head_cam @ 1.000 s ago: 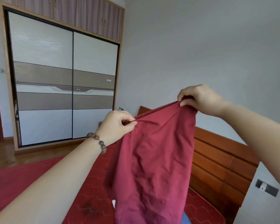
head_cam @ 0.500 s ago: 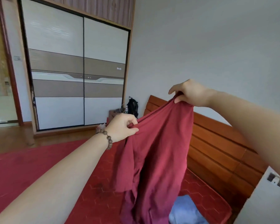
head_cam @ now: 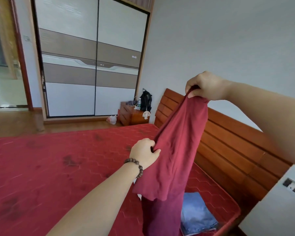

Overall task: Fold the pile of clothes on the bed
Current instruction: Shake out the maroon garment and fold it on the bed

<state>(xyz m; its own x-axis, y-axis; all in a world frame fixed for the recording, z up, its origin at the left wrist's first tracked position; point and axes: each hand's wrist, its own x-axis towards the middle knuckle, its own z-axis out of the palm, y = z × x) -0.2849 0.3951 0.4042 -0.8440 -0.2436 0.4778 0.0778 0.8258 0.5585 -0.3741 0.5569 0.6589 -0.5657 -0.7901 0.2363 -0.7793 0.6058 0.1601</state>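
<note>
Maroon soft-cloth garment (head_cam: 177,150) hangs above the red quilted mattress (head_cam: 58,167), near its headboard edge. The right hand (head_cam: 206,86) pinches its top; the left hand (head_cam: 145,153), lower, grips a side fold. Folded blue denim jeans (head_cam: 196,213) lie beneath, by the mattress corner.

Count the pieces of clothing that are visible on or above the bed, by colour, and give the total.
Dark red: 1, the garment held up by the left hand and the right hand
Blue: 1, the folded jeans lying on the bed
Total: 2
</note>
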